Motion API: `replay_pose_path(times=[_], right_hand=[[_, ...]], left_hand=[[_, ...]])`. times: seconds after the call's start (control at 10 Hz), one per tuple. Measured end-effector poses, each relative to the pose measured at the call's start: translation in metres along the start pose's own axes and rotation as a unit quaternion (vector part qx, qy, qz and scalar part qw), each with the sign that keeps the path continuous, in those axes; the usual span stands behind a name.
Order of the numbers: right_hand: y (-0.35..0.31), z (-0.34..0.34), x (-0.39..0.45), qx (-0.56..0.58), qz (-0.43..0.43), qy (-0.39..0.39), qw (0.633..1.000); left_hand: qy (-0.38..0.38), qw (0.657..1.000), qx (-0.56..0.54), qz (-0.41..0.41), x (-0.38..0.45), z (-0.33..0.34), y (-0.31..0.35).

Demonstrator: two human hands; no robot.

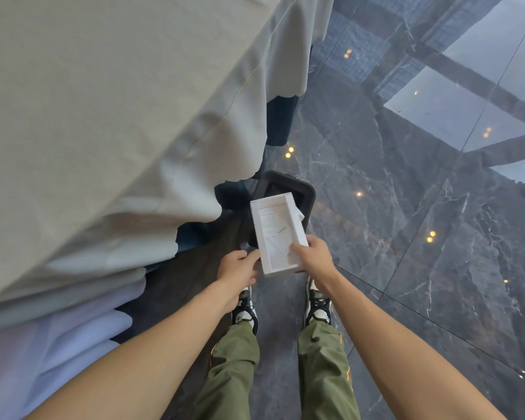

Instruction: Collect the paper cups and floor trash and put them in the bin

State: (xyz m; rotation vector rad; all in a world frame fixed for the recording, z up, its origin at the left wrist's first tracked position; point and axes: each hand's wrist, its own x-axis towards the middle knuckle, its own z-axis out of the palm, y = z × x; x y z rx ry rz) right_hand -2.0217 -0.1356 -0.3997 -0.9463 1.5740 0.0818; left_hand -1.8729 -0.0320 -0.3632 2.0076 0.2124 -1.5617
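A white rectangular box [278, 234] with crumpled paper inside hangs over the dark bin [306, 195], which stands on the floor just past my feet. My right hand [312, 254] grips the box's near right corner, thumb inside the rim. My left hand [240, 266] touches the box's near left edge with its fingertips. The box covers most of the bin's opening, and a bit of white paper sticks out past the box's right side. No paper cups show.
A table draped in a grey-beige cloth [103, 116] fills the left, its hem hanging close to the bin. Glossy dark marble floor [406, 222] stretches to the right. My shoes [315, 304] stand right behind the bin.
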Motion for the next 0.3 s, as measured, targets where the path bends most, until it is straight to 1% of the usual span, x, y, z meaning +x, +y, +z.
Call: replay_pose_path(times=[0.1,0.2,0.3], right_hand=[[-0.011,-0.003,-0.004,-0.112,-0.024,0.025,0.993],[-0.018,0.000,-0.007,-0.173,-0.056,0.019,0.983],[-0.027,0.002,-0.003,-0.190,-0.070,0.025,0.979]], left_hand=[[-0.020,1.000,0.020,-0.010,-0.001,-0.007,-0.011],[-0.019,0.999,0.030,-0.011,-0.002,-0.007,-0.014],[-0.001,0.998,0.063,-0.001,-0.009,-0.005,-0.005]])
